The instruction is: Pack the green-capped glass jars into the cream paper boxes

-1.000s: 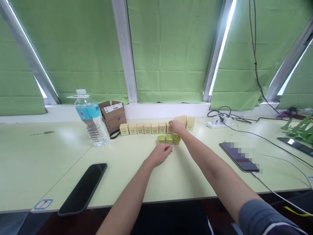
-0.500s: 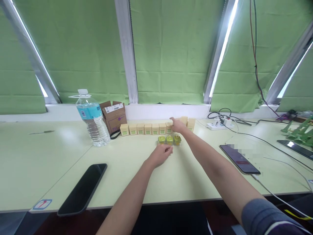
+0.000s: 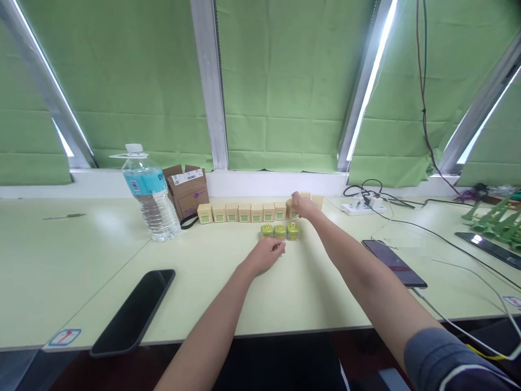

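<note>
On the pale table (image 3: 81,271), far side, a row of small boxes (image 3: 240,213) runs along the window sill. At the row's right end the right hand (image 3: 303,206) reaches out, fingers closed on one box (image 3: 290,209) that touches the row's last box. More boxes (image 3: 311,199) stand just behind that hand. Three green jars (image 3: 280,231) sit side by side just in front of the row. The left hand (image 3: 266,255) rests on the table just in front of the jars, fingers loosely curled and holding nothing that shows. Left of the row stand a carton (image 3: 187,189) and a bottle (image 3: 148,195). One phone (image 3: 134,312) lies near the left edge, another phone (image 3: 394,263) at right, beside cables (image 3: 448,239).
</note>
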Motion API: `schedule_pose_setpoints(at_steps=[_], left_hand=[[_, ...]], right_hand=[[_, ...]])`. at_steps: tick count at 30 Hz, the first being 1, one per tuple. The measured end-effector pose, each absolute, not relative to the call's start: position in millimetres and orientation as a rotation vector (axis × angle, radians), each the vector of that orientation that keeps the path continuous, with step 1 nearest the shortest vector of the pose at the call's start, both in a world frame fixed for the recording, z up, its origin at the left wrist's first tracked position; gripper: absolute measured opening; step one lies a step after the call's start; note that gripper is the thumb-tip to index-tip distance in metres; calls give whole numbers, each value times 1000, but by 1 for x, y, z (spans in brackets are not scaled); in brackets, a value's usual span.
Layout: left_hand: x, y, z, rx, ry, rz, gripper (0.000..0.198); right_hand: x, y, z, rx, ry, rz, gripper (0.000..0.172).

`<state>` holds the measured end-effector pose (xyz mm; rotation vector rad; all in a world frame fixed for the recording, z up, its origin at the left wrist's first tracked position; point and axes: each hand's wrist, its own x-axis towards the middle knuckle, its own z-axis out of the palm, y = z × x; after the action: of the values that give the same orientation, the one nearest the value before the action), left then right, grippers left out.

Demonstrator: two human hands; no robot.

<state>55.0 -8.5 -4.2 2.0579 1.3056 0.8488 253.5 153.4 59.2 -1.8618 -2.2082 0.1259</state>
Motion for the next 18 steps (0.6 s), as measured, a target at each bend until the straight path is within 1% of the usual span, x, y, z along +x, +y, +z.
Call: schedule_pose_setpoints(at_steps=[7, 12, 15, 18], left_hand=[[55, -9, -2, 2059, 1311, 838, 44], [56, -9, -1, 2034, 1299, 899, 40], [56, -11, 1, 2019, 1291, 988, 35], [56, -12, 5, 2023, 1288, 1117, 29]], right_hand=[[262, 146, 63, -1775, -2164, 123, 30], [273, 130, 75, -1679, -2157, 82, 28], [284, 114, 83, -1600, -2159, -68, 26], [293, 93, 88, -1532, -2176, -117, 25]])
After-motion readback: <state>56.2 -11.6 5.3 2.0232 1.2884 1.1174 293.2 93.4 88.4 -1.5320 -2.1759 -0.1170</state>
